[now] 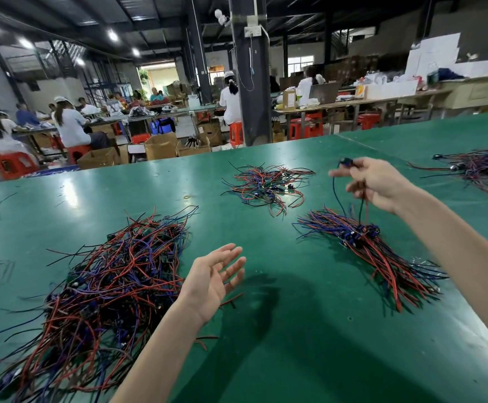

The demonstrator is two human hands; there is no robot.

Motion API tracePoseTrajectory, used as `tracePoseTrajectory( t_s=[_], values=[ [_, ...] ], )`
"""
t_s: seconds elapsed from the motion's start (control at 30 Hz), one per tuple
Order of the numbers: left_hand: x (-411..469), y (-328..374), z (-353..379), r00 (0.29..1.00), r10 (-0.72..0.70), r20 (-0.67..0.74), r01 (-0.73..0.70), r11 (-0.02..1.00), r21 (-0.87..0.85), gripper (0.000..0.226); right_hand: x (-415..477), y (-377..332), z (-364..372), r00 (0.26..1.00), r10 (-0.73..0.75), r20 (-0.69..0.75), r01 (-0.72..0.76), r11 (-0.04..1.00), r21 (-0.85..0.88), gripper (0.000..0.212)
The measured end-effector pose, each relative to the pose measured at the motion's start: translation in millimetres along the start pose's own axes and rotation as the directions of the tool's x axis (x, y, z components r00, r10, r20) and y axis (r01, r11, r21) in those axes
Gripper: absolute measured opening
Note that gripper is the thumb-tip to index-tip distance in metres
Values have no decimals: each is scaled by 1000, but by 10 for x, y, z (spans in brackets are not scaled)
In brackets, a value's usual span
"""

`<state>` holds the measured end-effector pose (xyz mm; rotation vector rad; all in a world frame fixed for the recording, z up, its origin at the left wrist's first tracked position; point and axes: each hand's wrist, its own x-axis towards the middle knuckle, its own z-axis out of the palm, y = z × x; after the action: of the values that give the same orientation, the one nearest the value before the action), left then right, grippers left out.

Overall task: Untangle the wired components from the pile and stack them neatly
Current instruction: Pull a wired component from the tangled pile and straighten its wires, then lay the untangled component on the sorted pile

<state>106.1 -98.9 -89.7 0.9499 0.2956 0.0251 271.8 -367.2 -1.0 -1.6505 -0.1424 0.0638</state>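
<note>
Currently pinching one wired part (pixel 346 162) high in the right grip (pixel 373 184), thumb and fingertips closed on its dark blue head, thin wires dangling down toward the neat stack (pixel 365 245) on the right of the counter (pixel 295 359). Hovering above the counter with the left grip (pixel 213 277) wide open, fingers spread and holding nothing, just right of the big tangled pile (pixel 103 286) at near left.

Probably about to lay the part on the stack. Could go wrong in several ways. Might snag the dangling wires on the cluster of blue heads at the stack's far end and drag sorted pieces out of line. Could also land crosswise, given loose, swinging wires; better lowered tail first, along the run of the red and blue strands. Cannot tell contact from a near miss between the wire tips and the stack. Some risk too of losing the pinch: small head, held only at the fingertips.

Worth watching the left side as well. Would likely lift several knotted parts together if pulled hard from the big pile, or sweep the loose red wire (pixel 231 299) beside the left wrist toward the near edge. Best kept apart from the smaller heap (pixel 266 184) farther off in the middle and the other heap (pixel 481 170) at far right, to avoid mixing batches.
</note>
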Motion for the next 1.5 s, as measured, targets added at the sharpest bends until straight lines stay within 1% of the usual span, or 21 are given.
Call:
tracePoseTrajectory(
  t_s=[0.07, 0.13, 0.23, 0.33, 0.47, 0.63, 0.7, 0.73, 0.77, 0.83, 0.93, 1.07, 1.13, 1.17, 1.23, 1.27, 1.33, 1.37, 1.4, 1.43, 1.5],
  values=[
    [-7, 17, -4, 1000, 5, -8, -5, 1000, -7, 27, 92, -76, 39, 997, -59, -45, 56, 997, -56, 20],
    [-10, 39, -6, 1000, 9, -13, -9, 1000, -18, 27, 133, -52, 17, 999, 6, -40, -16, 971, -239, 24],
    [-11, 51, 0, 1000, 11, -16, -11, 1000, -25, 27, 123, 93, -130, 982, 187, -24, -165, 795, -583, 22],
    [-14, 46, 11, 1000, 3, -14, -3, 1000, -19, 27, 30, 227, -289, 956, 291, -24, -217, 652, -726, 24],
    [-18, 32, 25, 1000, -7, -12, 7, 1000, -16, 27, -112, 348, -364, 933, 360, -15, -226, 550, -804, 23],
    [-35, 44, 35, 1000, 0, -20, 0, 1000, -8, 25, -217, 389, -316, 938, 345, -25, -225, 555, -801, 10],
    [-43, 48, 43, 1000, 4, -25, -4, 1000, -5, 25, -234, 395, -253, 963, 266, -35, -149, 423, -894, 21],
    [-49, 47, 51, 1000, 9, -29, -9, 1000, 3, 24, -240, 409, -215, 978, 203, -43, -113, 347, -931, 35],
    [-55, 42, 59, 999, 16, -33, -16, 1000, 20, 24, -241, 436, -180, 986, 155, -58, -105, 316, -943, 50],
    [-65, 19, 77, 998, 36, -43, -33, 997, 72, 23, -240, 531, -93, 989, 129, -67, -108, 347, -932, 63],
    [-76, -40, 109, 998, 38, -46, -30, 988, 154, 21, -216, 772, 49, 988, 145, -53, -109, 406, -907, 60],
    [-73, -95, 145, 999, 29, -28, -23, 976, 216, 17, -219, 1005, 143, 989, 50, -140, -147, 460, -876, 58],
    [-62, -113, 158, 998, 52, -24, -43, 957, 285, 15, -249, 1029, 181, 982, 33, -186, -183, 411, -893, 68],
    [-53, -133, 161, 997, 76, -23, -63, 934, 351, 13, -280, 1029, 221, 977, 13, -213, -204, 351, -914, 75],
    [-44, -198, 161, 987, 163, -5, -132, 817, 562, 12, -365, 1040, 357, 968, -106, -226, -202, 200, -959, 82],
    [-37, -244, 150, 971, 237, 31, -191, 692, 696, 12, -414, 1053, 458, 966, -176, -187, -163, 143, -976, 84],
    [-19, -338, 91, 911, 367, 190, -302, 278, 912, 13, -527, 1099, 702, 969, -242, -45, -21, 102, -995, 84],
    [-18, -371, 61, 884, 380, 271, -321, 73, 944, 16, -580, 1141, 824, 972, -232, 45, 72, 110, -991, 82],
    [-23, -398, 42, 868, 378, 322, -328, -51, 943, 18, -631, 1194, 928, 970, -202, 138, 166, 128, -978, 79],
    [-35, -407, 35, 860, 381, 339, -332, -86, 939, 20, -678, 1254, 1003, 961, -164, 223, 246, 143, -959, 76],
    [-53, -368, 56, 847, 425, 321, -326, -62, 943, 20, -735, 1345, 1050, 935, -117, 336, 351, 164, -922, 69]
  ],
)
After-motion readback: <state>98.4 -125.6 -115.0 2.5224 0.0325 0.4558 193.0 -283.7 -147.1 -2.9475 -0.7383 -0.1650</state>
